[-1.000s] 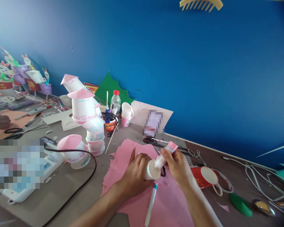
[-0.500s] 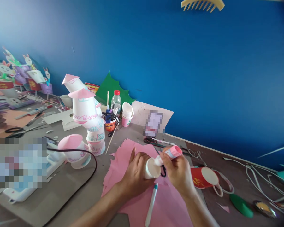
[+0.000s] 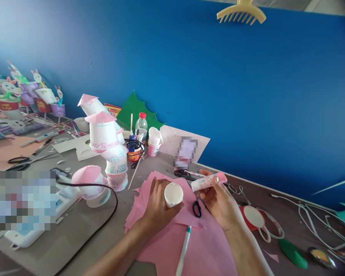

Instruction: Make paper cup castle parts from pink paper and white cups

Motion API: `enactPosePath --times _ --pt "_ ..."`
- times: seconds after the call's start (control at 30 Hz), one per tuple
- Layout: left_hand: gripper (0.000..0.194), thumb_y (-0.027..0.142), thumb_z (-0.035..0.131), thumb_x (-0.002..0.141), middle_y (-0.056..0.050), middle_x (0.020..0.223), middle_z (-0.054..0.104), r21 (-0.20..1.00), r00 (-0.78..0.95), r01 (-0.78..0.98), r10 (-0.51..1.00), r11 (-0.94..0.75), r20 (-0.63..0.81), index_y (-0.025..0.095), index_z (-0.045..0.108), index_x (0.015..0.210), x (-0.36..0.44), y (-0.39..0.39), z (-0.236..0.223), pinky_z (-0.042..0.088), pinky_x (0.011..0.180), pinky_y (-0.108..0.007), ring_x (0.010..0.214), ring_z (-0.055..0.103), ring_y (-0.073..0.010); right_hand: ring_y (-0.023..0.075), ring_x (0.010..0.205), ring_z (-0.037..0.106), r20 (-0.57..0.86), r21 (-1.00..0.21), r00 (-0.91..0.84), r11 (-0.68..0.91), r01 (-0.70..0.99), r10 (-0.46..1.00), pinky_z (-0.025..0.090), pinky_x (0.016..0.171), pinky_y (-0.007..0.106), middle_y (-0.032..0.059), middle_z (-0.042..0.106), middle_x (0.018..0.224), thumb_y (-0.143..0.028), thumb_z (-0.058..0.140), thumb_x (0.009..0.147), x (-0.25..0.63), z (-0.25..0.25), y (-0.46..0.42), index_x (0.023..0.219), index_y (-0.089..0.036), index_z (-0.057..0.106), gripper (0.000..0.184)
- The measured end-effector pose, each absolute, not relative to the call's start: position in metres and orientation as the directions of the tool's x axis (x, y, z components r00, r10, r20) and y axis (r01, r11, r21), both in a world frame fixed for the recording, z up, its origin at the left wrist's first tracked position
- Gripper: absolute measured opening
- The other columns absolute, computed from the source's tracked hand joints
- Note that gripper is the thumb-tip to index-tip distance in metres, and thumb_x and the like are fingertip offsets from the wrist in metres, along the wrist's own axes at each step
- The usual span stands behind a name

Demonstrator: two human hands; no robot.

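My left hand (image 3: 158,205) is wrapped round a small white paper cup (image 3: 173,194), its round end turned up toward me. In my right hand (image 3: 220,201) lies a glue stick (image 3: 208,181) with a pink end, held slantwise just right of the cup and apart from it. Under both hands spreads a stack of pink paper (image 3: 166,241). A white marker with a teal end (image 3: 184,251) rests on this paper. Between the hands, the black handle of a pair of scissors (image 3: 197,209) shows; its blades are partly hidden.
Stacked decorated cups with pink cone tops (image 3: 103,132) stand left of the paper. A black cable (image 3: 109,214) curves across the table. A red cup (image 3: 253,218) lies at right, near white cables (image 3: 307,214). A bottle (image 3: 142,124) stands by the wall.
The glue stick has moved off the cup's rim, to the right and slightly up, and is now held apart. My left hand has shifted the cup left and turned it more upright.
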State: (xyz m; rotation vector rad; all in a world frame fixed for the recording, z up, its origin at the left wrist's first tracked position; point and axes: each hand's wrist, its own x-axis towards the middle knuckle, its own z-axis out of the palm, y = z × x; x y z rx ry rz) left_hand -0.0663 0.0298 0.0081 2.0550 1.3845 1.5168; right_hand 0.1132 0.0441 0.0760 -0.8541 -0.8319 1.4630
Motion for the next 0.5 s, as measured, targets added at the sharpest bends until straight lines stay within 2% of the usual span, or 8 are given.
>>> enactPosePath --times 0.1,0.23,0.37,0.43,0.5 --pt "0.039 0.02 0.064 0.067 -0.006 0.097 0.055 0.724 -0.076 0.516 0.817 -0.458 0.571 0.02 0.047 0.102 -0.068 0.033 0.005 0.048 0.08 -0.043 0.091 0.054 -0.025 0.0069 0.044 0.042 -0.075 -0.841 -0.12 -0.128 -0.525 0.99 0.036 0.045 0.021 -0.0069 0.049 0.052 -0.052 0.077 0.066 0.112 0.074 0.043 0.095 -0.021 0.069 0.043" --pt "0.042 0.023 0.064 0.069 -0.007 0.099 0.055 0.766 -0.125 0.491 0.836 -0.416 0.534 0.02 0.047 0.107 -0.071 0.037 0.001 0.048 0.081 -0.043 0.094 0.054 -0.025 0.0087 0.051 0.052 -0.106 -0.797 -0.222 -0.216 -0.564 0.969 0.043 0.051 0.022 -0.0034 0.059 0.062 -0.047 0.079 0.067 0.119 0.066 0.049 0.104 -0.022 0.067 0.046" --pt "0.04 0.026 0.064 0.072 -0.007 0.102 0.055 0.772 -0.142 0.501 0.842 -0.391 0.52 0.02 0.048 0.107 -0.077 0.042 -0.003 0.047 0.085 -0.044 0.097 0.055 -0.025 0.0043 0.039 0.04 -0.093 -0.814 -0.273 -0.231 -0.534 0.958 0.037 0.044 0.019 -0.0071 0.054 0.055 -0.03 0.079 0.07 0.121 0.061 0.051 0.111 -0.025 0.064 0.044" --pt "0.042 0.028 0.065 0.072 -0.008 0.104 0.055 0.778 -0.168 0.506 0.842 -0.372 0.512 0.02 0.048 0.109 -0.081 0.045 -0.006 0.047 0.087 -0.044 0.1 0.055 -0.0255 0.0074 0.047 0.049 -0.039 -0.834 -0.271 -0.181 -0.521 0.962 0.042 0.05 0.021 -0.0041 0.059 0.063 -0.026 0.079 0.068 0.12 0.063 0.048 0.113 -0.026 0.063 0.047" --pt "0.046 0.029 0.065 0.072 -0.008 0.107 0.054 0.785 -0.194 0.51 0.841 -0.353 0.504 0.02 0.047 0.113 -0.084 0.048 -0.009 0.047 0.089 -0.045 0.104 0.055 -0.0264 0.0143 0.065 0.059 0.033 -0.843 -0.285 -0.126 -0.523 0.958 0.048 0.063 0.027 0.0016 0.066 0.078 -0.033 0.079 0.066 0.118 0.065 0.045 0.114 -0.026 0.063 0.051"
